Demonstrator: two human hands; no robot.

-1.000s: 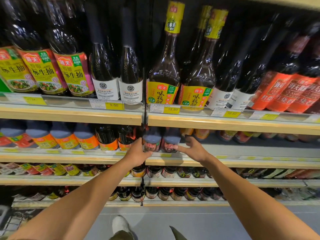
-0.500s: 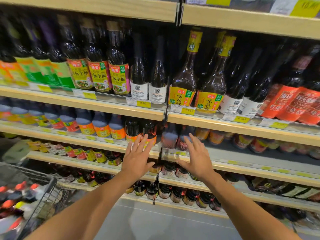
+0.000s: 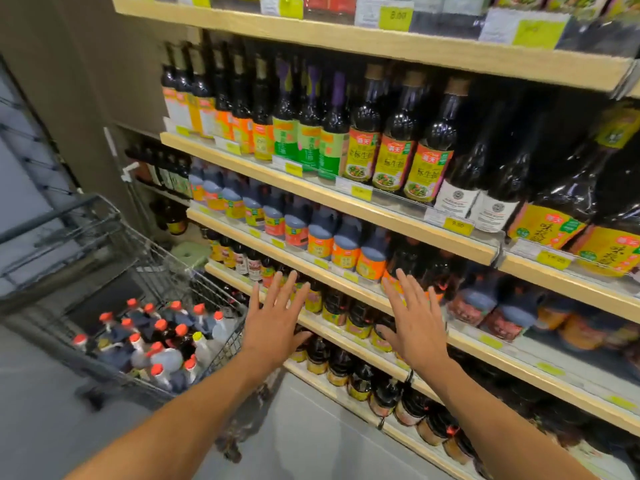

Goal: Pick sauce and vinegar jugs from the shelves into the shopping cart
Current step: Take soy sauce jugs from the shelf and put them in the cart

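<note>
Dark sauce jugs with orange labels stand in a row on the middle shelf. My left hand and my right hand are both spread flat with straight fingers, held empty in front of the lower shelves and apart from the bottles. The wire shopping cart stands at lower left, holding several jugs with red-orange caps.
Tall soy sauce bottles fill the upper shelf. Smaller dark bottles line the lower shelves. A grey wall panel closes the aisle on the left. Grey floor lies below my arms.
Both hands let go of the jugs on the middle shelf and drew back open. The view swung left, bringing the loaded cart into sight.
</note>
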